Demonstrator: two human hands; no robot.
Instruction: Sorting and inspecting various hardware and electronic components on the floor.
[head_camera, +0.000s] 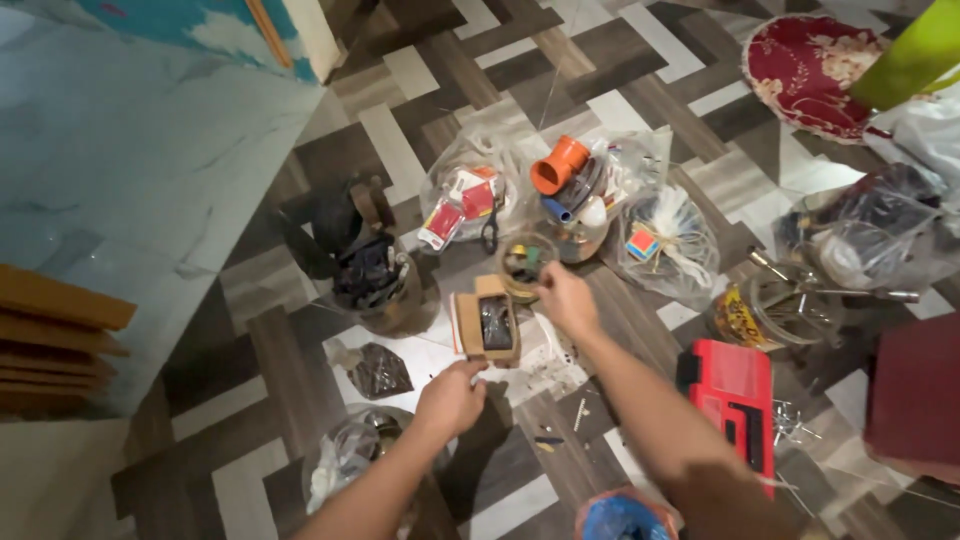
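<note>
My left hand (452, 397) hovers with curled fingers just below a small open cardboard box (487, 320) that holds dark small parts; whether it pinches anything is hidden. My right hand (565, 299) reaches to the rim of a clear round plastic container (522, 262) with small parts inside, fingers touching its near edge. Both sit on the patterned floor among bags of hardware.
Clear bags hold an orange pipe fitting (558, 164), red packets (465, 200) and cable ties (668, 232). A red tool case (735, 398) lies at right, a dark bucket of tools (370, 275) at left, a small dark bag (378, 371) nearby, a marble slab (120, 170) far left.
</note>
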